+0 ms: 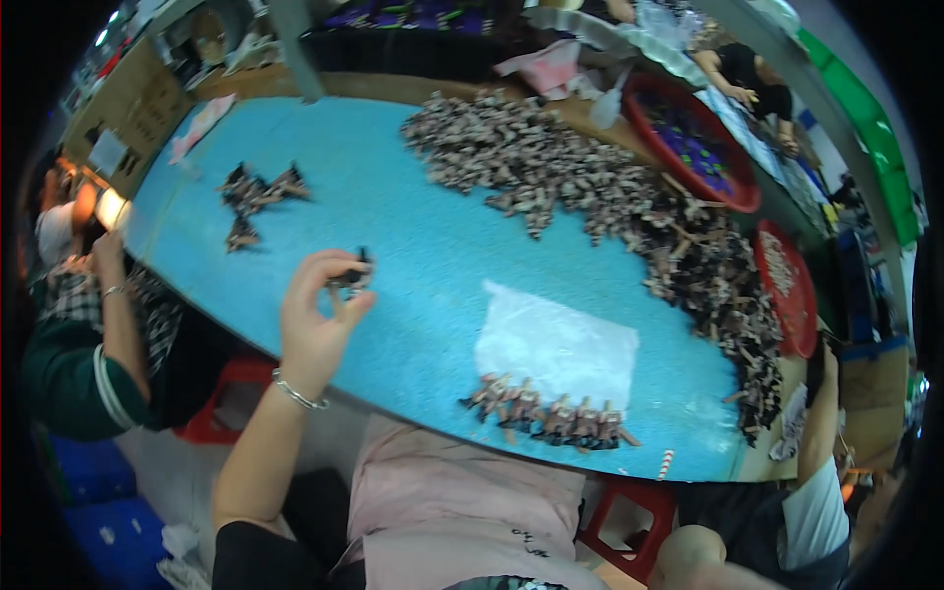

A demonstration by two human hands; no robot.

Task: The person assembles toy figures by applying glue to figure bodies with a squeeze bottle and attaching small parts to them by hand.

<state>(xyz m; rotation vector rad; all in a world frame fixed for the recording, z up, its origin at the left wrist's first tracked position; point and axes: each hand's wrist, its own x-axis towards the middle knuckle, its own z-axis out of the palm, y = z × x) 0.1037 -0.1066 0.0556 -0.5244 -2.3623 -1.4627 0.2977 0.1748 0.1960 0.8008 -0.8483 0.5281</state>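
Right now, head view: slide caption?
Left hand pinching a small dark piece over a blue tabletop; heap of small pieces beyond.

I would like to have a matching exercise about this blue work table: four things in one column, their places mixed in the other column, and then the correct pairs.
Things
1. Small dark piece
2. Thin, whitish plastic sheet
3. Large heap of small brown-and-black pieces
4. Short red-and-white striped strip

Places
A. Along the far and right sides of the blue table
B. At the table's near edge
C. Between the thumb and fingers of the left hand
D. Flat, with a row of small brown-and-black figures along its near side

Pairs: 1-C, 2-D, 3-A, 4-B
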